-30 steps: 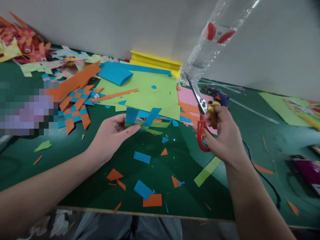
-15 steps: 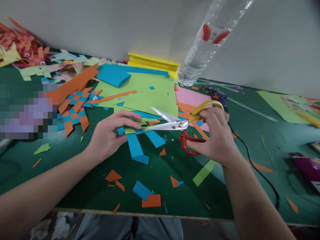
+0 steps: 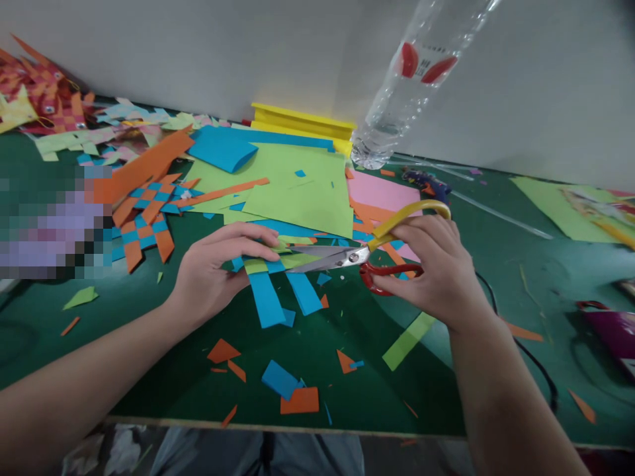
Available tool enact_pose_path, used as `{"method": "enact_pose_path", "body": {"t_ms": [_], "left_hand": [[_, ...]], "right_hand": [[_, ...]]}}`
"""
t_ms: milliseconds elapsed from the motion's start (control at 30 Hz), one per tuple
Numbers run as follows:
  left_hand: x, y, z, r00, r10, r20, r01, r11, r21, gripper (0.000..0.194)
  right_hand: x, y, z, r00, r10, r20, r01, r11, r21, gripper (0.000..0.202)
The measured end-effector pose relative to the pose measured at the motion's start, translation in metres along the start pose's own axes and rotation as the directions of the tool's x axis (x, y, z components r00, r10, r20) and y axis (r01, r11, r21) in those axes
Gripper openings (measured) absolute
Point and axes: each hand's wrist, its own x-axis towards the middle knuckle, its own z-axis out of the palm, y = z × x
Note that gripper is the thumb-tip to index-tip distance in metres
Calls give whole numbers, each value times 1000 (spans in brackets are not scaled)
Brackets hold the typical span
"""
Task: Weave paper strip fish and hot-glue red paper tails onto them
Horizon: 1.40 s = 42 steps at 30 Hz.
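Note:
My left hand (image 3: pixel 221 263) pinches a small woven piece of blue and green paper strips (image 3: pixel 262 291) above the table. Two blue tails hang down from it, and green strips point to the right. Part of the weave is hidden behind my fingers. In my right hand (image 3: pixel 431 264) is a pair of scissors (image 3: pixel 353 256) with one yellow and one red handle loop. Their blades are slightly apart and reach left to the green strips beside my left fingertips.
Green and blue paper sheets (image 3: pixel 302 192) lie behind my hands. A clear bottle (image 3: pixel 397 106) leans at the back near a yellow channel-shaped piece (image 3: pixel 302 120). Woven orange-and-blue pieces (image 3: pixel 149 211) lie left. Paper scraps (image 3: pixel 300 400) dot the front; a black cord (image 3: pixel 530 360) runs right.
The scissor blades have come closer together and now lie around the green strip ends. My right hand has shifted slightly right. Small blue tips now lie apart from the tails.

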Motion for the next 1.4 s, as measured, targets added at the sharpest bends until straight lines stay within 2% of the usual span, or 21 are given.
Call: {"method": "enact_pose_path", "body": {"t_ms": [300, 600, 800, 1100, 1400], "left_hand": [[-2, 1, 1, 1000, 15, -3, -15, 998, -66, 14], [-5, -1, 2, 999, -38, -38, 31, 985, -169, 21], [-5, 0, 1, 998, -54, -27, 49, 983, -175, 27], [-1, 1, 4, 1000, -16, -22, 11, 976, -216, 23], [-2, 1, 3, 999, -35, 0, 34, 974, -224, 21]], "right_hand": [[0, -2, 1, 1000, -24, 2, 24, 999, 26, 40], [1, -5, -2, 1000, -17, 8, 17, 998, 61, 39], [0, -5, -3, 1000, -21, 14, 20, 999, 51, 39], [0, -6, -4, 998, -61, 9, 60, 995, 74, 32], [2, -8, -4, 997, -81, 16, 79, 995, 69, 29]]}}
